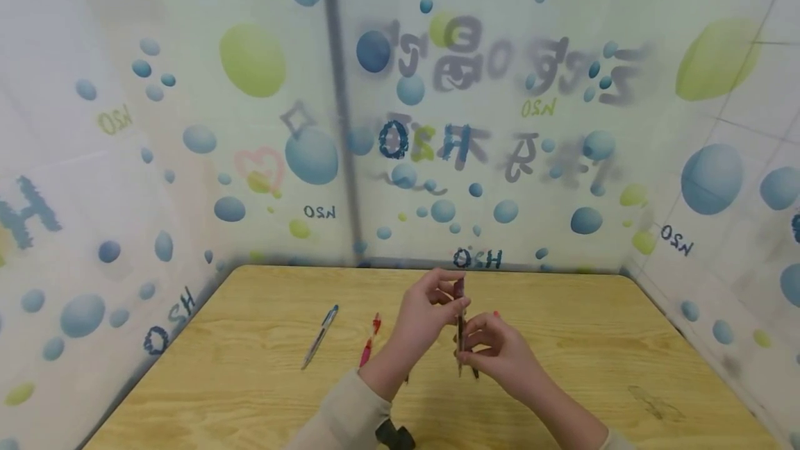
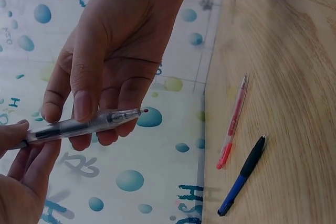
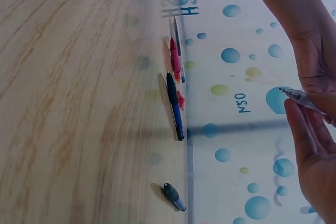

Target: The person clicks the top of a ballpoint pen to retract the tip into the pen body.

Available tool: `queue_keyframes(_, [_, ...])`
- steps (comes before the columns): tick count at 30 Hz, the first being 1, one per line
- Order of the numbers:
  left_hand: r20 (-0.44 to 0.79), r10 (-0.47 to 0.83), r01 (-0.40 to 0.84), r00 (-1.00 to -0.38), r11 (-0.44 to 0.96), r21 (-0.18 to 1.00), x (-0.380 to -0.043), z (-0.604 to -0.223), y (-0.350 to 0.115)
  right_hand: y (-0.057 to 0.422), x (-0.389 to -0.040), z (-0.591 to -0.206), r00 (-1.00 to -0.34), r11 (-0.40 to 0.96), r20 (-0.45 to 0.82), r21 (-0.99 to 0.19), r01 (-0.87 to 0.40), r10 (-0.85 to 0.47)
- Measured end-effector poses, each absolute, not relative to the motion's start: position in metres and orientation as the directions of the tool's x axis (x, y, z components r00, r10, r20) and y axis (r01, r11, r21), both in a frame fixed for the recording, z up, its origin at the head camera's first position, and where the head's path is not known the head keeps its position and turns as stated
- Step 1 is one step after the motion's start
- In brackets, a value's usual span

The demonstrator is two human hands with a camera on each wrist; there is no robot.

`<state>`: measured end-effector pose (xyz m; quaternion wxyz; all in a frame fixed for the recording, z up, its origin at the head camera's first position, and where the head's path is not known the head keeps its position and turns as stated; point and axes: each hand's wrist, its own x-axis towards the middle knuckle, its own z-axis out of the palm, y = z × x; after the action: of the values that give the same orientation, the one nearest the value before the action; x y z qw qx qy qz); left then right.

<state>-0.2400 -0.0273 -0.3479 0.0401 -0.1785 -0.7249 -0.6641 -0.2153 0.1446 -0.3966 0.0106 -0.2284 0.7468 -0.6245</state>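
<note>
My left hand (image 1: 431,307) pinches the upper end of a clear-barrelled pen (image 1: 460,328), which stands upright between both hands with its tip down. From the right, my right hand (image 1: 503,353) grips the lower barrel between thumb and fingers. In the left wrist view the pen (image 2: 89,127) shows a dark inside and a bare writing tip; the left hand (image 2: 26,177) has its rear end, and the right thumb lies on the barrel. Fingers partly cover the pen (image 3: 302,98) in the right wrist view.
On the wooden table (image 1: 250,394) lie a clear pen with a blue end (image 1: 321,335), a red pen (image 1: 367,349) and a blue pen with a black grip (image 2: 244,174). Another dark-tipped pen (image 3: 173,196) lies apart. Patterned curtains (image 1: 500,179) enclose the table's back and sides.
</note>
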Motion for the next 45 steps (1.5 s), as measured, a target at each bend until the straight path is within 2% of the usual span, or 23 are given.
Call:
queue_keyframes(7, [0.284, 0.213, 0.298, -0.935, 0.037, 0.954, -0.239, -0.348, -0.028, 0.147, -0.218, -0.399, -0.872, 0.087, 0.296, -0.931, -0.355, -0.389])
queue_keyframes(17, [0.267, 0.222, 0.28, -0.938, 0.029, 0.96, -0.238, -0.349, -0.029, 0.149, -0.215, -0.397, -0.865, 0.074, 0.273, -0.94, -0.333, -0.422])
queue_keyframes(29, [0.32, 0.286, 0.365, -0.903, 0.121, 0.923, -0.234, -0.354, -0.037, 0.149, -0.211, -0.399, -0.843, 0.074, 0.31, -0.923, -0.378, -0.44])
queue_keyframes(35, [0.357, 0.352, 0.426, -0.865, 0.14, 0.894, -0.232, -0.356, -0.043, 0.149, -0.209, -0.401, -0.822, 0.065, 0.329, -0.913, -0.402, -0.464])
queue_keyframes(40, [0.391, 0.457, 0.508, -0.799, 0.164, 0.846, -0.235, -0.358, -0.049, 0.151, -0.209, -0.403, -0.816, 0.076, 0.339, -0.905, -0.419, -0.468])
queue_keyframes(45, [0.373, 0.549, 0.557, -0.748, 0.215, 0.802, -0.24, -0.358, -0.06, 0.16, -0.211, -0.404, -0.813, 0.103, 0.336, -0.897, -0.43, -0.475])
